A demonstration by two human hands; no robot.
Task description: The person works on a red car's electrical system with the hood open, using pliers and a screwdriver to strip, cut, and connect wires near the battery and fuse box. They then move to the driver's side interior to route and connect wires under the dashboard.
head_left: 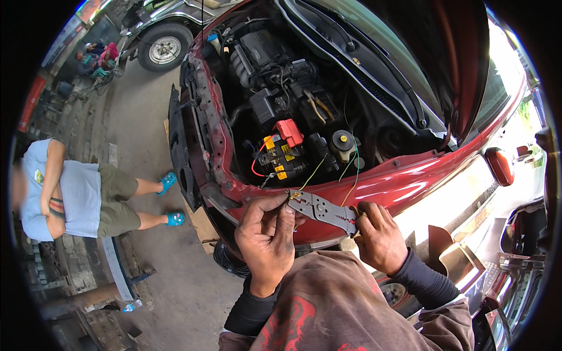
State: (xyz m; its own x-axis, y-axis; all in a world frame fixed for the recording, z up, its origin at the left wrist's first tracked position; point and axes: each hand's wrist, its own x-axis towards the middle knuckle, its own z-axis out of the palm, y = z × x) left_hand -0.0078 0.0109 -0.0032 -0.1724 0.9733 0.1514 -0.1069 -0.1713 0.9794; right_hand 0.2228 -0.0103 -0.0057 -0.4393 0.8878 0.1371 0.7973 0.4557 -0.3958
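My right hand (pixel 380 234) is wrapped round the handles of a grey wire crimping tool (pixel 323 209), mostly hidden by the fingers. The tool's flat jaws point left, over the front wing of a red car. My left hand (pixel 266 234) pinches at the jaw tip, where a small brass-coloured terminal (pixel 294 196) shows by the thumb and index finger. A thin yellow-green wire (pixel 314 174) runs from the engine bay down to that tip. Whether the terminal is on the wire is too small to tell.
The battery (pixel 282 157) with a red terminal cover (pixel 289 132) sits in the open engine bay, beside a round reservoir cap (pixel 342 140). Loose thin wires hang over the wing (pixel 404 181). A person (pixel 76 187) in blue clogs stands at left, near the bumper.
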